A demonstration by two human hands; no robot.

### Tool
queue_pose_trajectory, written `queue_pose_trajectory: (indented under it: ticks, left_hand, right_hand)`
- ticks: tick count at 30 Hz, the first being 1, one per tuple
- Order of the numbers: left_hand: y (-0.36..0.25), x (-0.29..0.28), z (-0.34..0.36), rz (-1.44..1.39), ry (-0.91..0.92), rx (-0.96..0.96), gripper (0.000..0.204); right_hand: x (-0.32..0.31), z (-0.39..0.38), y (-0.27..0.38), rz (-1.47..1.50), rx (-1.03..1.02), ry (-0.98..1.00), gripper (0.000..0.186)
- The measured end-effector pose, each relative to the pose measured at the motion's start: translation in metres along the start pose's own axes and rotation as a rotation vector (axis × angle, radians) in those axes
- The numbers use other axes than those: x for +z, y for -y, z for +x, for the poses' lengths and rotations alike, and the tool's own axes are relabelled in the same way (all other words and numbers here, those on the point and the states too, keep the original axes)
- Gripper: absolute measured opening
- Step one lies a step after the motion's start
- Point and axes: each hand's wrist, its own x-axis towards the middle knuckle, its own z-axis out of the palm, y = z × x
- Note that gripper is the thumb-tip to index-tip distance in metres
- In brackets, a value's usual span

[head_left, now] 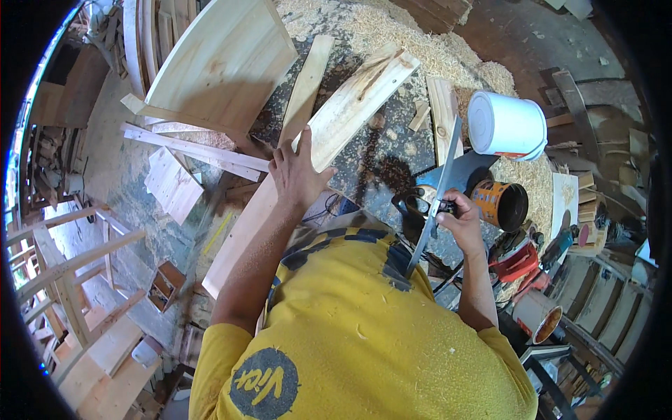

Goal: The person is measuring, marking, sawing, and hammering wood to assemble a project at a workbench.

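Observation:
A long pale wooden plank (364, 98) lies slantwise from upper right to lower left, with a dark streak near its far end. My left hand (297, 171) rests across the plank's middle, fingers spread, thumb toward its right edge. In my right hand (460, 220) is a combination square (448, 164), gripped around its dark head. Its long metal blade points up and away at one end and back toward my shirt at the other. The square is apart from the plank. A blue handsaw blade (462, 170) lies partly hidden behind the square.
Beyond my left hand stands a wide wooden panel (217, 63); narrow strips (189, 150) lie below it. To the right are a white bucket (507, 126), an orange can (500, 203) and a red tool (516, 260). Wood shavings (392, 24) are heaped at the far side.

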Motion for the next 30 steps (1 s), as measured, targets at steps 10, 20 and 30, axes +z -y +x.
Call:
queue_pose_trajectory:
  ticks: [10, 20, 30]
  left_hand:
    - [-0.012, 0.051, 0.042, -0.704, 0.586, -0.014, 0.084]
    - [-0.023, 0.106, 0.082, -0.611, 0.419, 0.043, 0.062]
    - [-0.032, 0.128, 0.089, -0.635, 0.291, 0.158, 0.045]
  right_hand:
    - [-0.003, 0.109, 0.0, -0.343, -0.031, 0.189, 0.027]
    - [0.024, 0.184, -0.031, -0.394, 0.105, 0.167, 0.019]
    - [0.029, 0.201, -0.063, -0.297, 0.226, 0.094, 0.013]
